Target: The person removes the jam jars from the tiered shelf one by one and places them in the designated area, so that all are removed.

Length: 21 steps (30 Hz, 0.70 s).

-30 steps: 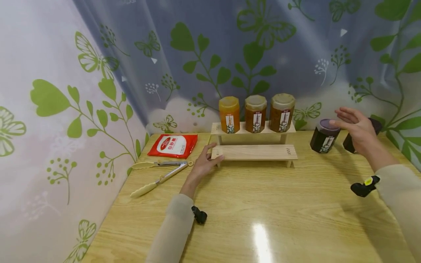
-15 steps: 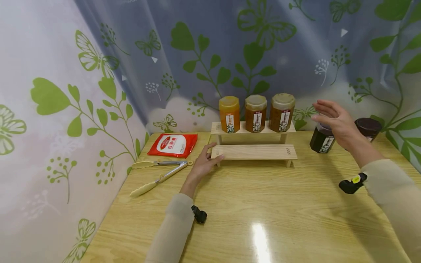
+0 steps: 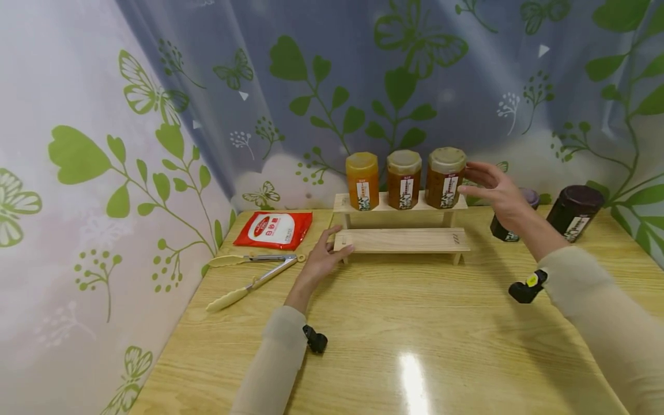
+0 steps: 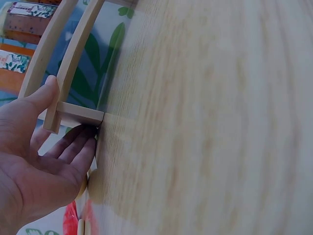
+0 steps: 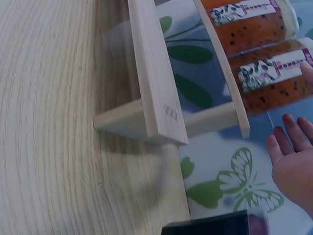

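Observation:
A two-tier wooden display rack (image 3: 402,239) stands at the back of the table. On its upper tier are three jars: an orange jar (image 3: 362,190), a middle amber jar (image 3: 403,187) and a right-hand amber jar (image 3: 444,187), its contents dark-flecked in the right wrist view. My left hand (image 3: 323,257) holds the left end of the lower tier, thumb on the board and fingers around the side leg. Beside the right-hand jar is my right hand (image 3: 500,193), fingers spread, thumb in front of it; whether it touches the glass I cannot tell.
Two dark jars stand right of the rack: a purple-lidded jar (image 3: 501,229), partly hidden by my right hand, and a farther dark jar (image 3: 574,213). At left lie a red sugar packet (image 3: 273,229) and spread tongs (image 3: 259,281). A patterned curtain (image 3: 332,115) hangs behind.
My right hand has moved left from the dark jars to the right-hand amber jar, uncovering the farther dark jar. The left hand and the rack have stayed put.

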Available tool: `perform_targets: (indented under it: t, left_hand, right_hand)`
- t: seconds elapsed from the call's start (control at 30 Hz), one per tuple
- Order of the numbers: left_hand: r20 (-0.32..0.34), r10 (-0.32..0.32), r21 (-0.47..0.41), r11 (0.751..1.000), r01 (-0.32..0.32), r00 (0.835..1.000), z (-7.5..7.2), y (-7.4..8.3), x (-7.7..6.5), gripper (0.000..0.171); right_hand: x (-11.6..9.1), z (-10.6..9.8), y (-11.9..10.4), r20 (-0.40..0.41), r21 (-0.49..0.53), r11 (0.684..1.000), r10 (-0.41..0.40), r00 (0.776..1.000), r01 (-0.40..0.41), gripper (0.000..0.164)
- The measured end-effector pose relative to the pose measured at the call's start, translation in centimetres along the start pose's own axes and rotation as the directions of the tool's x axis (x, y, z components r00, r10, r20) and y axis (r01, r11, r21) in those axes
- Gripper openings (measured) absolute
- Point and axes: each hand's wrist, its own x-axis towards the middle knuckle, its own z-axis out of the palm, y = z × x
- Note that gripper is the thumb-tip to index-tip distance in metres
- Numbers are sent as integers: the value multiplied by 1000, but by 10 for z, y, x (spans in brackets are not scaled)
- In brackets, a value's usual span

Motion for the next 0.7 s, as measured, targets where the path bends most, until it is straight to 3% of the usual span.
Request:
perform_targets:
  t: [0.23, 0.7]
  left_hand:
    - [4, 3, -10, 1000, -3, 1000, 1, 0, -1, 73]
    - [5, 4, -2, 1000, -4, 1000, 0, 1, -1, 74]
  right_hand:
    - [6, 18, 2, 2, -13, 998, 66, 998, -66, 89]
    - [19, 44, 6, -95, -77, 995, 52, 994, -59, 98]
